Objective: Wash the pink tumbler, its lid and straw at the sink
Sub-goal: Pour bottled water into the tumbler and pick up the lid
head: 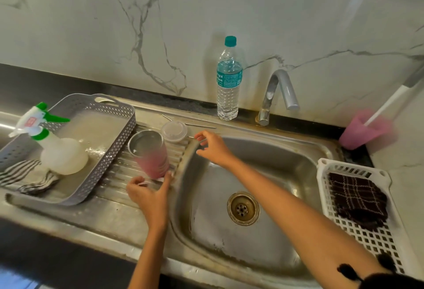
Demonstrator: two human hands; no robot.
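Note:
The pink tumbler (150,154) stands upright on the ribbed drainboard (114,175), left of the sink basin (263,174). Its clear lid (174,131) lies flat just behind it, and a thin metal straw (199,125) lies on the steel beyond the lid. My left hand (149,193) sits at the tumbler's base with thumb and fingers spread around it, touching or nearly touching. My right hand (212,147) hovers open over the basin's left rim, fingers loosely curled, near the lid and holding nothing.
A grey perforated tray (107,107) on the left holds a spray bottle (57,149) and striped cloth (27,174). A water bottle (228,80) and tap (278,94) stand behind the basin. A white basket (367,238) with a dark cloth (358,199) is right; a pink cup (362,131) beyond.

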